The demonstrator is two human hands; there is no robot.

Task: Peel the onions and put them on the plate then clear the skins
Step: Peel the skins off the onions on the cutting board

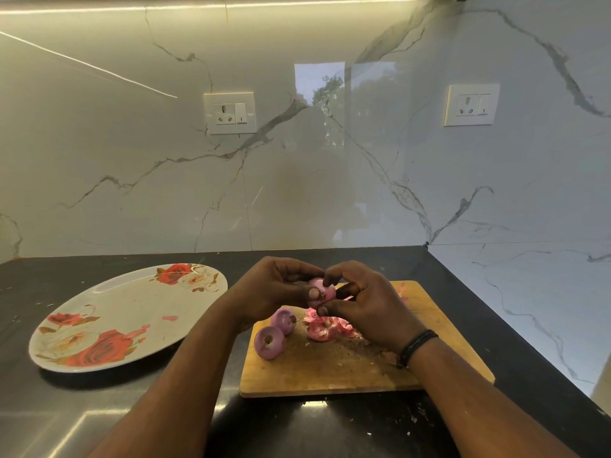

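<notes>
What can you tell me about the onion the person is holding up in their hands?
The held onion is small, round and pale pinkish purple, smooth and shiny where the skin looks already off. It is lifted above the wooden cutting board, not resting on anything. The left hand curls round its left side and the right hand pinches at its right side, thumb underneath. Fingers hide much of it, so how much skin remains cannot be told.

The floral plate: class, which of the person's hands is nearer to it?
Left. The left hand holds the onion just right of the floral plate; the right hand grips the onion's far side, above the cutting board.
</notes>
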